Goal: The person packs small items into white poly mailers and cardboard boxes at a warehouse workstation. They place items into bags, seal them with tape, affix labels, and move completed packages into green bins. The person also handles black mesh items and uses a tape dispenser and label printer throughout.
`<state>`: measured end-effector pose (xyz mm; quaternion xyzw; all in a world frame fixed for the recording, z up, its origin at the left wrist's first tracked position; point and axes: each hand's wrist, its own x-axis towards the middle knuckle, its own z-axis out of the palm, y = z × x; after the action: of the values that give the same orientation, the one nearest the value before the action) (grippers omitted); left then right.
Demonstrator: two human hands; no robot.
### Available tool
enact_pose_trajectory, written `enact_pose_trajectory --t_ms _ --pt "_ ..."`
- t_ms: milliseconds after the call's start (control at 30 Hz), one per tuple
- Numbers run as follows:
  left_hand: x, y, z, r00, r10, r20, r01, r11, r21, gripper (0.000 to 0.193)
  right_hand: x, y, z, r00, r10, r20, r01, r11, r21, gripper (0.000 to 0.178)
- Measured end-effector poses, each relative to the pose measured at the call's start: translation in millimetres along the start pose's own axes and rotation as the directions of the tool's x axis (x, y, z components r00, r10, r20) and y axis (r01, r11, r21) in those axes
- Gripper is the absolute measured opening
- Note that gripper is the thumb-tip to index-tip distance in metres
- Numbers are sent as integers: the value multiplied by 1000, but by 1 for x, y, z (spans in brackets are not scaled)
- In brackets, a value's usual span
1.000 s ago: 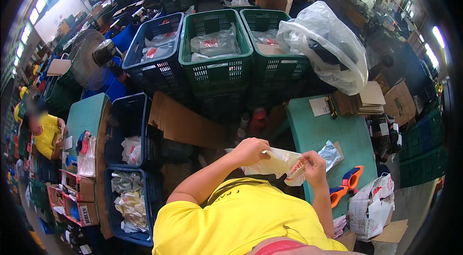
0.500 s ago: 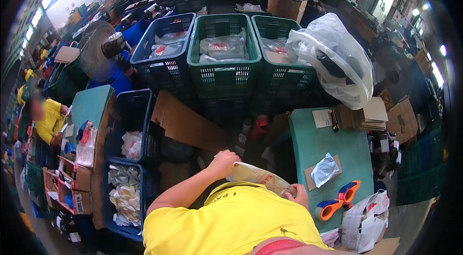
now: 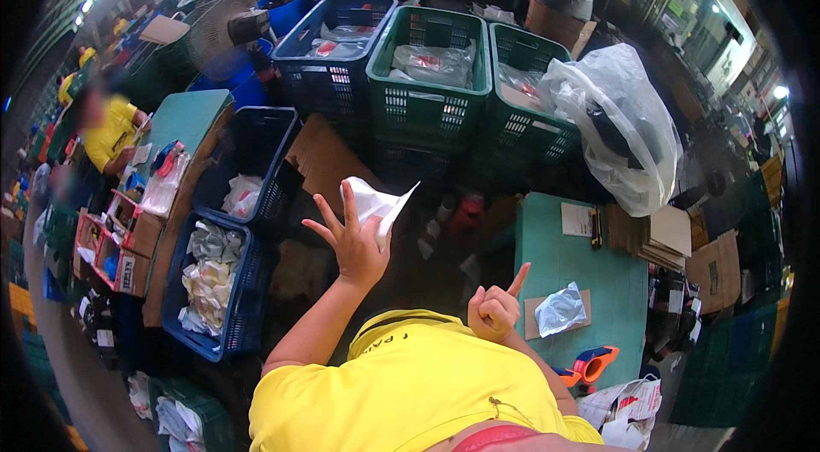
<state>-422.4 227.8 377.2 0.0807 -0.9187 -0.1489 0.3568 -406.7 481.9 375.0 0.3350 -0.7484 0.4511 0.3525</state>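
Note:
My left hand (image 3: 357, 247) is raised in front of my chest, pinching a white bag or folded sheet (image 3: 376, 206) between thumb and finger while its other fingers spread upward. The sheet's exact kind cannot be made out. My right hand (image 3: 495, 311) is beside the green table (image 3: 589, 251), index finger extended and the others curled, with nothing visible in it. Nearest to it, a silvery-blue plastic packet (image 3: 560, 308) lies on a piece of cardboard (image 3: 531, 324). An orange and blue tape dispenser (image 3: 593, 364) sits at the table's near end, partly hidden by my right arm.
Blue crates (image 3: 213, 341) with crumpled plastic stand at left. Ahead are stacked green crates (image 3: 427, 102) of packed bags and a large clear plastic bag (image 3: 615, 127). Cardboard sheets (image 3: 653, 234) and a cutter (image 3: 596, 228) lie on the table. A person (image 3: 111, 132) works at far left.
My hands have come apart. The left has risen forward with the white sheet, and the right has let go and moved up towards the table. The view has shifted.

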Motion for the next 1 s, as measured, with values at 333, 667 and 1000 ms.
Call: enact_pose_trajectory --t_ms 333,667,1000 --pt "14 50 -68 836 534 124 -453 800 -394 22 37 -21 -6 972 -12 235 -78 926 369 29" --pt "115 69 -107 722 689 71 -189 295 -937 100 68 -58 31 268 -241 933 -862 373 344 35" --pt "54 138 -46 830 -54 -556 -293 805 -516 97 52 -3 -91 995 -54 -82 57 997 42 41"
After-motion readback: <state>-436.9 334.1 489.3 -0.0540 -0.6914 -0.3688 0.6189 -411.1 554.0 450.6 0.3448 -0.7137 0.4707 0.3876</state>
